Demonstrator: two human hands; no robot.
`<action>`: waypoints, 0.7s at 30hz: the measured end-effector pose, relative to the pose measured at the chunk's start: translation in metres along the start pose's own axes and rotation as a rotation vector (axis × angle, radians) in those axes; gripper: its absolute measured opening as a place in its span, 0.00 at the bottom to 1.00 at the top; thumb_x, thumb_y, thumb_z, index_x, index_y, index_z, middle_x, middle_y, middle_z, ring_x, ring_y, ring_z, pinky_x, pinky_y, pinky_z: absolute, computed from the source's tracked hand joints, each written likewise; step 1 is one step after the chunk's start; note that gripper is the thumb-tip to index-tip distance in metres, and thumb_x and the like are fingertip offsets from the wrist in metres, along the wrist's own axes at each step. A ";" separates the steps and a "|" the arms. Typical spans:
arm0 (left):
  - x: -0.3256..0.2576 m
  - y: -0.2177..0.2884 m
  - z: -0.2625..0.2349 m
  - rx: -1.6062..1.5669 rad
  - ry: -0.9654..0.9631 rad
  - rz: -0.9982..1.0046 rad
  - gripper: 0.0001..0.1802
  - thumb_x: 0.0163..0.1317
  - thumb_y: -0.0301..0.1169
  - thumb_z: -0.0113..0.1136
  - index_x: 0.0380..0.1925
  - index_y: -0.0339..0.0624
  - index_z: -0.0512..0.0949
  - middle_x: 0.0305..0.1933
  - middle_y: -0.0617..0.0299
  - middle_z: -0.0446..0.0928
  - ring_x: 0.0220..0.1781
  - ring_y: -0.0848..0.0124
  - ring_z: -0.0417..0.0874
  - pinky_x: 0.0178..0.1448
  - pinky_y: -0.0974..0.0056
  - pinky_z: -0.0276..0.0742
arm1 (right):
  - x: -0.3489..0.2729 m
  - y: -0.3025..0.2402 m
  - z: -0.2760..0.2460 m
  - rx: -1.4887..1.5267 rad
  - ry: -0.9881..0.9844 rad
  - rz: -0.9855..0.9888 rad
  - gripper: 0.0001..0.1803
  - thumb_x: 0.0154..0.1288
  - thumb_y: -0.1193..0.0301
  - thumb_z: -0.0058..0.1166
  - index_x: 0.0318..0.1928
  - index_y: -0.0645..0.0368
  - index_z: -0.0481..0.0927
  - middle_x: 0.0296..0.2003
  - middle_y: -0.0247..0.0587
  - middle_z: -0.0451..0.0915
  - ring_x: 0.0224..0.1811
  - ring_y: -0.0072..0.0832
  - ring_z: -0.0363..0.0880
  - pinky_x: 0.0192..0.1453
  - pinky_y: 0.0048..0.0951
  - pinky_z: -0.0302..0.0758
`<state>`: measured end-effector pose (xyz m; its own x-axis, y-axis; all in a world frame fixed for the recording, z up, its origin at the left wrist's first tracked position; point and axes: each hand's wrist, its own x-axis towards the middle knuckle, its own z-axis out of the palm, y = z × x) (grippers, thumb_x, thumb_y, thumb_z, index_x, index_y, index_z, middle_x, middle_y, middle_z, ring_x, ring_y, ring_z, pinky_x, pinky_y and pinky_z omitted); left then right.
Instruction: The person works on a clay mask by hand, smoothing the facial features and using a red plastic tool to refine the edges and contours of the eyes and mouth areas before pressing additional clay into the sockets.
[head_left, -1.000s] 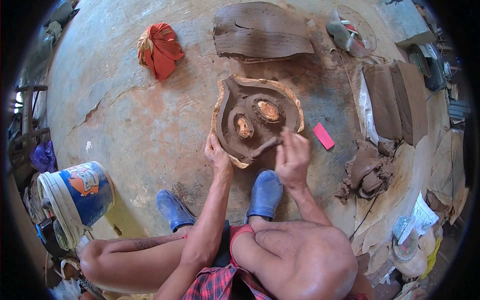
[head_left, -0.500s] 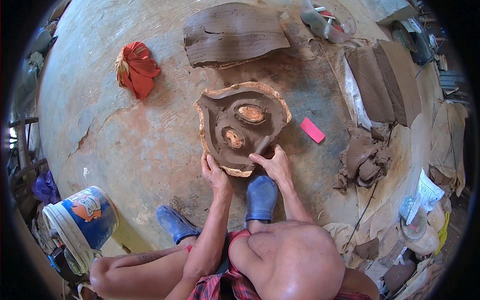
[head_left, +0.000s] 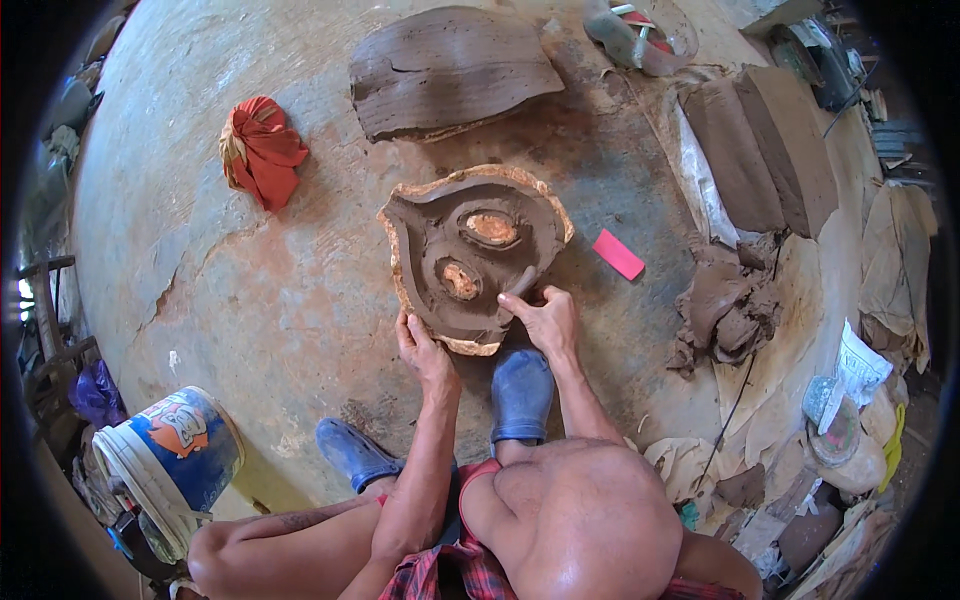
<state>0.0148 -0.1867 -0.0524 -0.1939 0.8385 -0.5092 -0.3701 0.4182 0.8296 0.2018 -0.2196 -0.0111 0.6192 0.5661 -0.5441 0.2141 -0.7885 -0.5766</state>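
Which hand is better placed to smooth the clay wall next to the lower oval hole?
Right. The right hand already has fingertips on the clay piece near that hole, while the left hand braces its near edge.

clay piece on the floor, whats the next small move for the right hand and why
Probably draw the right hand a little further along the inner wall of the clay piece, smoothing it. Its fingers already press a small tool against the wet clay by the near edge, while the left hand braces the rim, so the piece looks steadied.

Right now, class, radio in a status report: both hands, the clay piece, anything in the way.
Left hand steadying clay piece at its near edge. Right hand pressing its inner wall. Pink card beside it, apart.
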 end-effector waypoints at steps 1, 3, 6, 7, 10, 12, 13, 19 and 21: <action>-0.001 0.002 0.001 -0.022 0.004 -0.005 0.22 0.86 0.36 0.44 0.72 0.38 0.67 0.64 0.58 0.77 0.61 0.70 0.80 0.64 0.62 0.80 | 0.001 0.002 -0.001 0.001 0.007 -0.007 0.41 0.45 0.36 0.79 0.29 0.68 0.83 0.29 0.59 0.86 0.33 0.47 0.87 0.40 0.46 0.80; 0.001 0.003 0.007 -0.050 0.002 -0.008 0.22 0.86 0.36 0.44 0.72 0.38 0.68 0.64 0.58 0.77 0.60 0.71 0.80 0.63 0.62 0.80 | 0.001 0.011 -0.002 0.005 0.070 -0.118 0.40 0.45 0.38 0.80 0.29 0.68 0.83 0.29 0.59 0.86 0.33 0.47 0.88 0.41 0.46 0.80; -0.004 0.000 -0.002 0.037 0.033 -0.026 0.22 0.86 0.36 0.44 0.72 0.38 0.67 0.63 0.58 0.78 0.60 0.70 0.80 0.63 0.62 0.80 | 0.004 0.006 -0.007 0.171 0.080 -0.138 0.37 0.46 0.42 0.80 0.31 0.67 0.84 0.29 0.55 0.87 0.33 0.44 0.88 0.40 0.45 0.80; 0.000 0.000 -0.001 0.039 0.027 -0.014 0.22 0.86 0.37 0.44 0.72 0.38 0.67 0.63 0.58 0.78 0.60 0.71 0.80 0.62 0.62 0.80 | 0.009 0.001 -0.009 0.170 0.067 -0.146 0.36 0.46 0.42 0.80 0.31 0.67 0.84 0.29 0.53 0.87 0.32 0.43 0.87 0.40 0.45 0.79; 0.004 -0.002 0.000 0.034 0.022 -0.016 0.22 0.86 0.37 0.44 0.72 0.37 0.67 0.63 0.58 0.78 0.59 0.71 0.80 0.62 0.63 0.80 | 0.009 -0.008 -0.010 0.059 0.113 -0.117 0.33 0.47 0.45 0.81 0.29 0.67 0.84 0.25 0.51 0.85 0.28 0.42 0.84 0.39 0.45 0.78; 0.002 -0.002 0.000 0.028 0.025 -0.032 0.22 0.86 0.37 0.44 0.72 0.37 0.67 0.63 0.58 0.78 0.59 0.71 0.80 0.62 0.63 0.80 | 0.004 -0.015 -0.014 -0.077 0.091 -0.019 0.33 0.47 0.46 0.81 0.32 0.66 0.85 0.27 0.52 0.86 0.29 0.43 0.85 0.39 0.44 0.79; 0.002 -0.002 0.001 -0.003 0.024 -0.016 0.22 0.85 0.37 0.44 0.72 0.37 0.67 0.63 0.58 0.78 0.59 0.71 0.80 0.62 0.63 0.80 | 0.004 -0.010 -0.013 -0.075 0.095 -0.024 0.33 0.47 0.46 0.81 0.32 0.66 0.85 0.27 0.52 0.86 0.29 0.43 0.85 0.39 0.44 0.79; 0.001 -0.005 -0.008 0.024 0.007 0.020 0.21 0.86 0.36 0.44 0.70 0.39 0.68 0.63 0.57 0.78 0.61 0.69 0.81 0.63 0.61 0.81 | 0.015 -0.010 -0.019 0.127 0.221 -0.198 0.34 0.48 0.44 0.81 0.35 0.66 0.86 0.31 0.51 0.89 0.33 0.42 0.88 0.43 0.42 0.82; 0.005 -0.005 -0.005 0.002 0.000 0.023 0.19 0.86 0.36 0.44 0.69 0.41 0.69 0.64 0.57 0.78 0.62 0.68 0.81 0.64 0.59 0.81 | 0.018 -0.015 -0.022 0.063 0.147 -0.130 0.35 0.48 0.44 0.81 0.38 0.66 0.86 0.33 0.51 0.89 0.35 0.41 0.89 0.45 0.42 0.83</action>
<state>0.0114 -0.1858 -0.0603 -0.2021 0.8480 -0.4899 -0.3633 0.3996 0.8416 0.2263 -0.2025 0.0011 0.6941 0.6172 -0.3705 0.2544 -0.6918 -0.6758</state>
